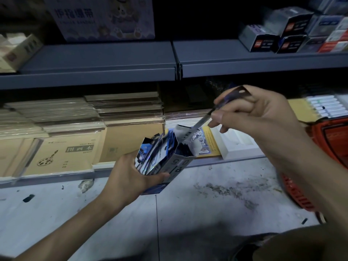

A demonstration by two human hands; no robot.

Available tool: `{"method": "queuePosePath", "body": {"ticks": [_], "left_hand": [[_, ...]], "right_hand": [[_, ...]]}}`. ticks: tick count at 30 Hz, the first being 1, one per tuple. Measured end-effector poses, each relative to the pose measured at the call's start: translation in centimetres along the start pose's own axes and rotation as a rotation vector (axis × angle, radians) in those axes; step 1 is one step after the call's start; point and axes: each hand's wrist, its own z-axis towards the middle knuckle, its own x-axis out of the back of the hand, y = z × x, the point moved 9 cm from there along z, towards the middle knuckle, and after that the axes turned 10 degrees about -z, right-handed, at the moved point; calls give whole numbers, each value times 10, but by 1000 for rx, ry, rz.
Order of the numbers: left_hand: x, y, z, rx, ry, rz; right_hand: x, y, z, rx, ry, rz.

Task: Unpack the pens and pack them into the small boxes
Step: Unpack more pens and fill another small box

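The left hand [130, 178] gripped an open small box [178, 163] crammed with blue-and-white pen packets [156, 153]. Above the box, the right hand [259, 113] pinched a packaged pen [199, 125], its lower end at the box's mouth.

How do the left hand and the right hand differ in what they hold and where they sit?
The left hand grips an open small box from below; the right hand pinches a pen whose tip points down into that box. The left hand sits lower in the view, the right hand higher and further right. Both have fingers curled round something.
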Motion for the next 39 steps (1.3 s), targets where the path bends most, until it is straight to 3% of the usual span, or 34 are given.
{"method": "queuePosePath", "body": {"ticks": [4,10,22,29,32,36,39], "left_hand": [[2,1,1,4,0,5],[2,3,1,4,16,27],[0,10,1,-45,19,46],[-5,22,-2,-81,6,56],[-7,27,-4,-99,-7,58],[-10,31,-4,-120,-16,55],[-11,33,-4,-129,-14,57]], "right_hand": [[8,-3,-4,67,127,-152],[29,-15,-10,126,312,-115],[42,16,-9,-21,471,-109],[25,18,-15,-42,446,-262],[-4,20,-21,-44,328,-326],[-36,38,-26,-189,137,-347],[-36,39,-25,-220,112,-345]]}}
